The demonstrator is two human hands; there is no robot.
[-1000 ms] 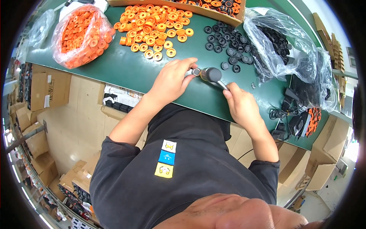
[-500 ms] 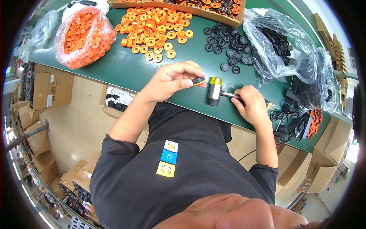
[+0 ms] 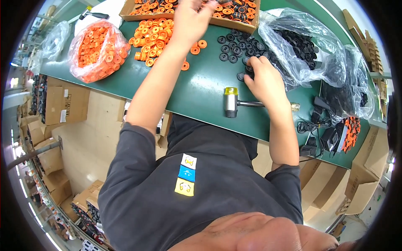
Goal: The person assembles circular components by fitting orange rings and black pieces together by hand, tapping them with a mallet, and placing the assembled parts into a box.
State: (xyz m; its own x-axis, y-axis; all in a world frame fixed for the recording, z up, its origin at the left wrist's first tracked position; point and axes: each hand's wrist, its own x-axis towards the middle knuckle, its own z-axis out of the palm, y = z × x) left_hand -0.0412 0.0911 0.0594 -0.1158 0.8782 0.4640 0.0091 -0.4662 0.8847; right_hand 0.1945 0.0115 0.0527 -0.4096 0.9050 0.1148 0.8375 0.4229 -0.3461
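My left hand [image 3: 192, 21] reaches over the cardboard box [image 3: 240, 26], which holds orange-and-black round pieces [image 3: 234, 10]. Its fingers are smeared and partly cut off by the upper edge, so whether they hold anything cannot be told. At the near side of the loose black round caps [image 3: 236, 49], my right hand [image 3: 267, 79] has its thumb and fingers closed around a black cap [image 3: 248, 69]. A mallet [image 3: 231, 102] with a yellow face, metal head and dark handle lies on the green table, nobody gripping it; my right forearm passes over its handle.
Loose orange rings [image 3: 153, 39] lie left of my left forearm. Beyond them stands a clear bag of orange rings [image 3: 98, 52]. To the right are a clear bag of black caps [image 3: 299, 48], a coiled black cable [image 3: 312, 125] and more orange pieces [image 3: 351, 134]. Another hammer-like tool [image 3: 94, 14] lies far left.
My left hand has carried the black-and-orange round piece up from the table's near side to the box. My right hand has let go of the mallet handle and moved to the black caps.
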